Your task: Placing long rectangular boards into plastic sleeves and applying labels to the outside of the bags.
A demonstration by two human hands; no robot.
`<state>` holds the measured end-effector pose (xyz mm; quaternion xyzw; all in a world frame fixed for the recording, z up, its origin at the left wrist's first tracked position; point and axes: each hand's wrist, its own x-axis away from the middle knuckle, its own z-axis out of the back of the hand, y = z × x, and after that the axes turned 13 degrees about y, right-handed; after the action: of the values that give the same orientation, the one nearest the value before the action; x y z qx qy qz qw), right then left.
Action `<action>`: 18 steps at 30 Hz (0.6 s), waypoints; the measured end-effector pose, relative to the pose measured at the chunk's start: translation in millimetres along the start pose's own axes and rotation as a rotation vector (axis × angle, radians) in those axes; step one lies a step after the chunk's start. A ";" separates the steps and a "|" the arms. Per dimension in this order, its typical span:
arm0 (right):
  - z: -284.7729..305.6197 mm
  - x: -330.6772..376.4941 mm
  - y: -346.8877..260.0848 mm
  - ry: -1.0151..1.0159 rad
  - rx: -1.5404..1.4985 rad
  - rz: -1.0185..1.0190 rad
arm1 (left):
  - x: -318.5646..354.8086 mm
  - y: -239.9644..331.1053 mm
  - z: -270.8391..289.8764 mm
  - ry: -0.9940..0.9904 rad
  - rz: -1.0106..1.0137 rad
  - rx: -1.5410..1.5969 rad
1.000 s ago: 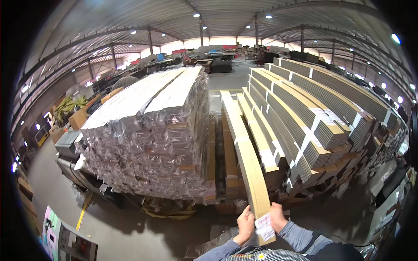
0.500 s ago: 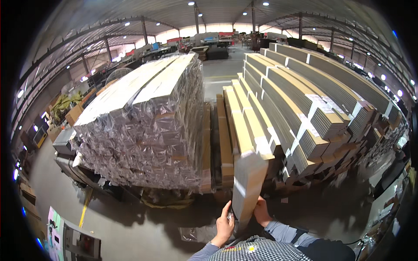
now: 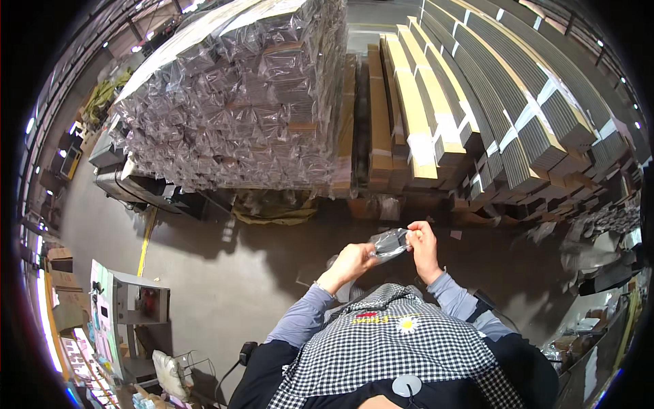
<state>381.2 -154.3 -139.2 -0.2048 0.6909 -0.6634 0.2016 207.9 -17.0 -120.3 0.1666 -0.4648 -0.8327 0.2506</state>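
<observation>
A piece of clear plastic film [image 3: 390, 245], seemingly a bag, is stretched between my two hands in front of my checked apron. My left hand [image 3: 352, 264] grips its left end, fingers closed round it. The other end is pinched in my right hand [image 3: 424, 249], thumb and fingertips together. More film seems to hang below my left hand. Beyond my hands lie long bundles of brown cardboard strips [image 3: 417, 116], bound with white bands and stacked with their ends toward me. Neither hand touches that stack.
At the left stands a tall stack of plastic-wrapped bundles [image 3: 231, 129]. A narrow gap parts it from the cardboard stack. A grey metal cabinet [image 3: 142, 300] stands at the lower left, near a yellow floor line [image 3: 144, 242]. Loose plastic and scrap [image 3: 599, 238] lie at the right.
The upright bundle of grey cardboard strips between my hands no longer shows there; clear film is held instead. My hands have moved up in the picture, and the view has tilted down.
</observation>
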 end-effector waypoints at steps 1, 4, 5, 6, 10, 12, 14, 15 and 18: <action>-3.2 10.1 6.9 -0.032 -0.115 0.040 | -1.7 0.9 3.1 0.091 0.083 0.110; 4.1 37.9 28.2 -0.148 0.114 0.287 | -0.8 49.1 26.4 0.057 0.124 0.863; 5.7 40.9 39.3 -0.245 0.211 0.245 | 0.7 73.3 48.1 -0.018 0.146 1.120; 3.9 40.8 63.3 -0.353 0.411 0.368 | 4.3 93.6 72.3 -0.039 -0.008 1.262; -6.8 34.0 225.9 -0.656 0.397 0.092 | 16.7 181.2 131.9 -0.037 -0.292 1.788; -36.9 42.4 208.3 -0.627 0.198 -0.003 | 20.5 164.5 150.5 0.061 -0.290 1.828; -61.9 37.7 141.2 -0.510 0.149 -0.056 | 11.0 137.5 159.7 0.324 -0.111 1.492; -62.6 18.0 121.1 -0.354 0.151 -0.063 | -4.9 134.4 157.3 0.494 -0.002 1.302; -107.6 -62.7 82.2 -0.072 -0.178 -0.020 | -27.0 1.4 136.3 0.623 0.488 1.318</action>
<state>373.1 -27.1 -216.8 -0.2523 0.7373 -0.5936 0.2008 160.8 91.9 -48.0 0.4009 -0.7967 -0.2193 0.3956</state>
